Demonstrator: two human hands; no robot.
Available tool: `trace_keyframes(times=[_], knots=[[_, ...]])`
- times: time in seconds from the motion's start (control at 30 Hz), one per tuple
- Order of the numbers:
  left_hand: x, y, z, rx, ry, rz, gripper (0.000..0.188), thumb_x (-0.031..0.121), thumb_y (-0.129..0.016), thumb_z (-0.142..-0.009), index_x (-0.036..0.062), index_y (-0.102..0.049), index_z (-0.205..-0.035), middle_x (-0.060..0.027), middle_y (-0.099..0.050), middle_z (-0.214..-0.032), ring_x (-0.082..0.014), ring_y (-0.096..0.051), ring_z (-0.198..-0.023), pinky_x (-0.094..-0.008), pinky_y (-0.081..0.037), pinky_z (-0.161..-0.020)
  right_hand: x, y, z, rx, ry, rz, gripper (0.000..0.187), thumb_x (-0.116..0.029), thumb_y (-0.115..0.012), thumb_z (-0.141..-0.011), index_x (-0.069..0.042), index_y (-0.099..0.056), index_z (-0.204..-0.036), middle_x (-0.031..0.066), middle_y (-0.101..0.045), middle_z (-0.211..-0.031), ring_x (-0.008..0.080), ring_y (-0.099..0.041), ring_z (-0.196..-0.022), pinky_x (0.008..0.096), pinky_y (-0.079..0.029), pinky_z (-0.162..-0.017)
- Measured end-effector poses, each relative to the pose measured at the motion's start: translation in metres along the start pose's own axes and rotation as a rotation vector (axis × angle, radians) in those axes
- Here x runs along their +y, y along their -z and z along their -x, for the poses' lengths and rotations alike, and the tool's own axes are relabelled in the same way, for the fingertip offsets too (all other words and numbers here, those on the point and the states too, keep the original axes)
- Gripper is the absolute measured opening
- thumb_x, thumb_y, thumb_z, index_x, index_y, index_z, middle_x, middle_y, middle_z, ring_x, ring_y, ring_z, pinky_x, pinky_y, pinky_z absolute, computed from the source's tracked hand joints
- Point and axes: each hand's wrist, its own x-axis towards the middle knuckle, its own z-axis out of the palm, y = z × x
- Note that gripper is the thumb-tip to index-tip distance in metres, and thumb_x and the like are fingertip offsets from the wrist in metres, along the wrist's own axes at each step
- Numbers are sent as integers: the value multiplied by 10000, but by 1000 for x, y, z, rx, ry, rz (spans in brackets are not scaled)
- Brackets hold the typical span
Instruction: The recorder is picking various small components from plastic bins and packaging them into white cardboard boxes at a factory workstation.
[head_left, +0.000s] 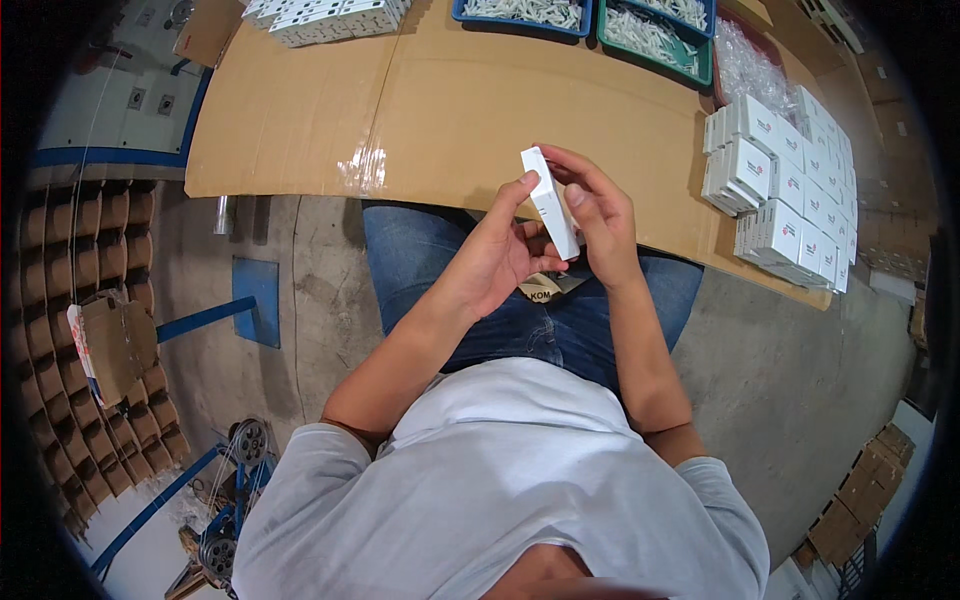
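A slim white box (pixel 551 208) is held tilted between my two hands, over the near edge of the cardboard-covered table (pixel 290 130). My left hand (pixel 497 245) grips its left side, with the thumb near the upper end and fingers under the lower end. On the other side, my right hand (pixel 605 215) has its thumb and curled fingers closed against the box. Small dark marks show on the narrow face turned up. The box's far side is hidden by my right hand.
Stacked white boxes (pixel 790 190) stand at the table's right; more white boxes (pixel 335 20) sit far left. Blue (pixel 525 25) and green bins (pixel 655 60) hold small white parts. Clear plastic bags (pixel 750 65) lie beside them. A blue-framed machine with wheels (pixel 248 440) stands lower left.
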Motion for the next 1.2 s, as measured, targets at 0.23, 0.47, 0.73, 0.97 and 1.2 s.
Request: trace_keyframes(times=[0.23, 0.47, 0.73, 0.97, 1.2], knots=[[1, -4, 2, 30, -15, -51, 616, 605, -585, -944, 67, -545, -1242, -120, -650, -963, -190, -641, -855, -352, -518, -805, -1, 2, -2, 61, -31, -7, 329, -133, -535, -1053, 14, -616, -1336, 119, -661, -1244, 171, -596, -1180, 311, -474, -1015], [-5, 6, -4, -4, -12, -56, 550, 549, -541, -992, 97, -524, -1305, -101, -657, -1091, -200, -661, -955, -340, -534, -765, 9, 9, -4, 113, -76, 38, 317, -175, -574, -1052, 2, -640, -1307, 100, -679, -1207, 143, -632, -1097, 290, -494, -975], [-6, 5, -4, 38, -63, -127, 488, 529, -553, -995, 116, -539, -1255, -82, -661, -1040, -164, -648, -925, -329, -524, -758, 4, 7, -3, 138, -172, 55, 287, -208, -619, -1033, -26, -680, -1247, 52, -712, -1089, 96, -662, -931, 235, -543, -750], [-6, 5, -3, 50, -88, -145, 489, 511, -553, -998, 136, -505, -1308, -81, -660, -1055, -159, -649, -923, -328, -525, -762, 4, 6, -2, 139, -167, 56, 289, -215, -628, -1028, -34, -679, -1247, 37, -716, -1061, 83, -664, -890, 234, -544, -689], [-5, 2, -2, 23, -97, -195, 579, 487, -557, -989, 135, -423, -1428, -82, -623, -1150, -156, -623, -1015, -322, -517, -804, 2, 4, -3, 144, -129, 40, 300, -190, -626, -1029, -17, -658, -1272, 57, -712, -1104, 106, -676, -912, 241, -550, -731]])
